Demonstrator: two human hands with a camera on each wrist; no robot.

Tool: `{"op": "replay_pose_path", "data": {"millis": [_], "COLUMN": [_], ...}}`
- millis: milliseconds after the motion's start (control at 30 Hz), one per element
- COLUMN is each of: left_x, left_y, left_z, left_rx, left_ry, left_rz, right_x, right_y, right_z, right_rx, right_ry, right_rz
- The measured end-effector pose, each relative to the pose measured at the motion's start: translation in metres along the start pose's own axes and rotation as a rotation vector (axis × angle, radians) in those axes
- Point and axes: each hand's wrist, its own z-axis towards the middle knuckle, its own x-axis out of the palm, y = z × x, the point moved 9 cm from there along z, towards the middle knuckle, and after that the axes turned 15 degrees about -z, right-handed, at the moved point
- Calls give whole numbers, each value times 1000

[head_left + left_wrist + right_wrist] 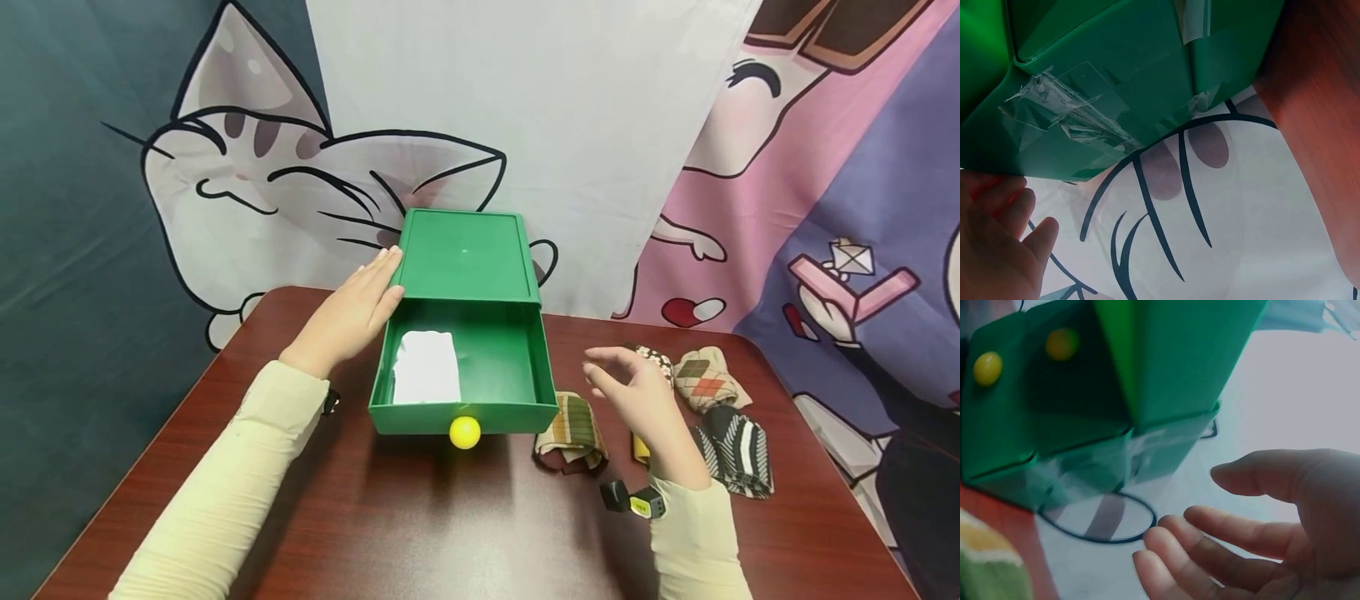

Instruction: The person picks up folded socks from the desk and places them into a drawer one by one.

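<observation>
A green drawer unit (pixel 465 250) stands at the table's back with its top drawer (pixel 498 354) pulled out. Inside, on the left, lies a folded white cloth (pixel 426 367). My left hand (pixel 352 312) touches the unit's left side with straight fingers, and the left wrist view shows its fingertips at the green wall (pixel 1147 94). Holding nothing, my right hand (pixel 641 400) hovers right of the drawer, thumb and fingers apart and loosely bent. Beside it lies a folded plaid sock (pixel 576 429), close to the drawer's front right corner.
More folded socks lie at the right: a checked one (pixel 705 379), a black-and-white striped one (pixel 742 450), and a dark patterned one (pixel 656 360) partly behind my right hand. Something yellow (pixel 641 448) shows under the hand. A yellow ball knob (pixel 465 432) sticks out from the drawer front.
</observation>
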Motion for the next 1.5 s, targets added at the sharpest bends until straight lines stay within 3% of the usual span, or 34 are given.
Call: {"op": "replay_pose_path", "data": {"millis": [233,433,833,1133,1500], "left_x": [0,0,-1,0,-1], "left_y": [-2,-1,-3,-2,-1], "left_z": [1,1,-1,0,0], "left_rx": [17,7,5,6,1], "left_ry": [-2,6,-2,-4,-11], "left_rz": [12,11,-2,-1,-14], "right_x": [15,33,59,66,68], "right_y": [-26,-48,-76,-79,-88], "right_z": [-2,-4,-4,-4,0], "right_rx": [66,142,250,246,253], "right_ry": [53,143,268,280,263], "right_rz": [-184,-271,-218,-276,-264]}}
